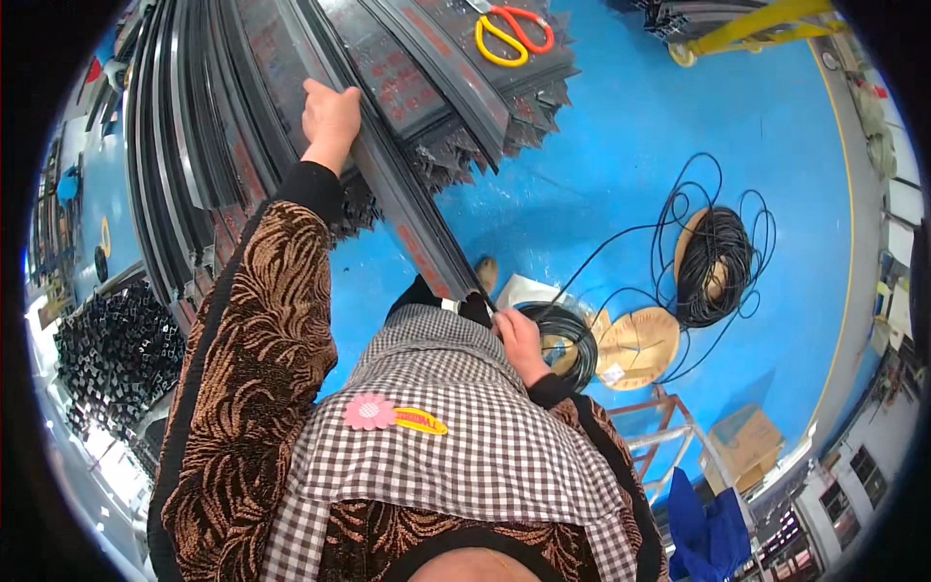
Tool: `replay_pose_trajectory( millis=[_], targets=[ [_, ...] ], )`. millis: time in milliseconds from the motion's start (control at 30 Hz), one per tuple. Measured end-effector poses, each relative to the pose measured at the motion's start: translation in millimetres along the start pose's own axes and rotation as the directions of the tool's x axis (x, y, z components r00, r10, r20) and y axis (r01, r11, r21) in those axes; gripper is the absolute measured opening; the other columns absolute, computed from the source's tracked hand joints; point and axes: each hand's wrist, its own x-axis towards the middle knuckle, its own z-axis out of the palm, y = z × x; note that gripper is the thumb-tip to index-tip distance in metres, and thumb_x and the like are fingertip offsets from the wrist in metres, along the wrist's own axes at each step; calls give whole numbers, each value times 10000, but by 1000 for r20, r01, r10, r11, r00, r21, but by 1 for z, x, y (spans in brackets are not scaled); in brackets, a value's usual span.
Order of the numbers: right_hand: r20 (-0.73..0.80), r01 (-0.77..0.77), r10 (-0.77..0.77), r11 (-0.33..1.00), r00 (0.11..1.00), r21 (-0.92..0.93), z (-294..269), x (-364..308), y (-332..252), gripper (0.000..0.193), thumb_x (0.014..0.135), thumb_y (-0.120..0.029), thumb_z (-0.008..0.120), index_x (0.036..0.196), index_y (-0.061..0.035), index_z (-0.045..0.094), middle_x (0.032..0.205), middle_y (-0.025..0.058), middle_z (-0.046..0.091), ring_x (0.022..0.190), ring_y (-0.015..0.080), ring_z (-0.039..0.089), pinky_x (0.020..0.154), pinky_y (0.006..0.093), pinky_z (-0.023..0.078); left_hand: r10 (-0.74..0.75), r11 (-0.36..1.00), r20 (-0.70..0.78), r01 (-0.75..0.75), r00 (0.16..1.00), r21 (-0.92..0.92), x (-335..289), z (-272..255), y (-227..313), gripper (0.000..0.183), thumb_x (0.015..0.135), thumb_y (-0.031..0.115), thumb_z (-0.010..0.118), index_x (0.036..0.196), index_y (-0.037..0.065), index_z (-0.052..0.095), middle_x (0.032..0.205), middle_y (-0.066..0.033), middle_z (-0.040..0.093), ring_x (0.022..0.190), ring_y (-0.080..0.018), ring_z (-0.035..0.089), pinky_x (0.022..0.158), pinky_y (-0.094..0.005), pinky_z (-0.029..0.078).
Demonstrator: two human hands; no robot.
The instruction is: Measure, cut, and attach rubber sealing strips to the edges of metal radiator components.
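Note:
A long dark grey metal profile [412,218] slants from the stack at the top down toward my waist. My left hand [332,121] is closed round its upper part. At the profile's near end, my right hand [522,344] pinches a thin black strip [470,274] that runs along the profile's right edge. The fingertips of that hand are partly hidden. Just beside and below it lies a coil of black cord [574,328] on the floor. Many similar profiles [218,107] lie stacked beyond and to the left of my left hand.
Scissors with red and yellow handles [502,37] lie on the stack. Tangled black cord [716,267] sits on a reel, next to a tan cardboard disc [637,347]. A metal frame [669,436] with blue cloth [708,529] and a cardboard box [745,446] stand lower right. A yellow trolley [756,27] is far right.

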Motion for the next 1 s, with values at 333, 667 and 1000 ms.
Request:
replay_pose_trajectory(
  millis=[333,667,1000],
  targets=[
    [-109,53,-63,994,992,-97,7,-2,8,189,897,-155,505,812,-2,576,642,42,573,561,176,508,563,279,401,-47,997,11,47,999,67,2,-1,1,472,775,319,562,1037,-37,396,978,-249,607,917,-415,603,826,-442,462],
    [-16,29,-30,998,999,-62,-3,-3,-12,192,887,-162,501,839,1,592,694,68,587,599,204,504,582,310,408,106,992,-64,-101,992,74,-7,3,-2,558,787,209,485,1188,-144,326,905,-274,585,806,-426,591,771,-456,475],
    [-22,27,-26,997,999,77,6,6,4,194,869,-166,533,884,-3,638,702,68,638,610,184,551,599,286,432,29,997,-76,-35,997,-73,-12,-9,5,625,760,207,528,1231,-132,295,852,-263,611,759,-424,607,709,-452,487]
  ],
)
